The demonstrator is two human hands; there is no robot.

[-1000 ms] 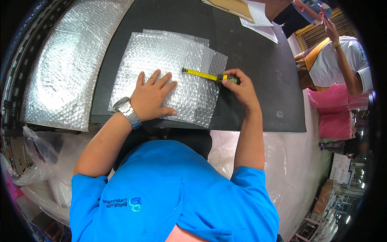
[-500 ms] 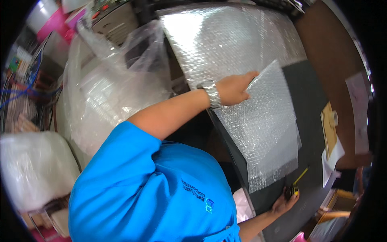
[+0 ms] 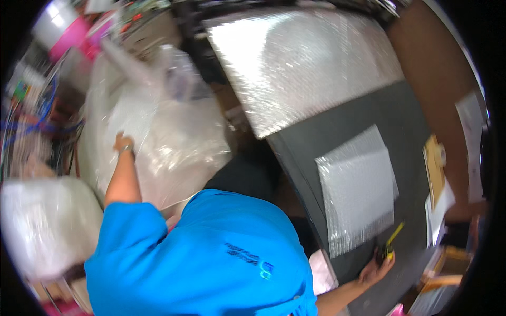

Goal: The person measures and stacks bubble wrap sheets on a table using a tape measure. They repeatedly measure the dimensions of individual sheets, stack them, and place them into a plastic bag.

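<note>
My left hand (image 3: 124, 141), blurred, is over a large clear plastic bag (image 3: 179, 137) on the left; its fingers look apart. Beside it a pale textured sheet (image 3: 136, 113), apparently bubble wrap, lies on or in the bag; I cannot tell whether they touch. At the table's near right, my right hand (image 3: 377, 268) is closed around a black and yellow tape measure (image 3: 389, 254) with a short length of yellow blade out. Just beyond that hand, overlapping bubble wrap pieces (image 3: 358, 195) lie flat on the dark table (image 3: 300, 158).
A wide sheet of bubble wrap (image 3: 311, 63) covers the table's far end. Along its right side are a brown clipboard (image 3: 435, 168) and white papers (image 3: 438, 210). A bulky plastic-wrapped bundle (image 3: 50, 226) stands at lower left, below blue cables (image 3: 45, 108).
My left hand has left the bubble wrap on the table and swung left to the plastic bag. The bubble wrap corner it held up is gone from there. My right hand stays nearly still.
</note>
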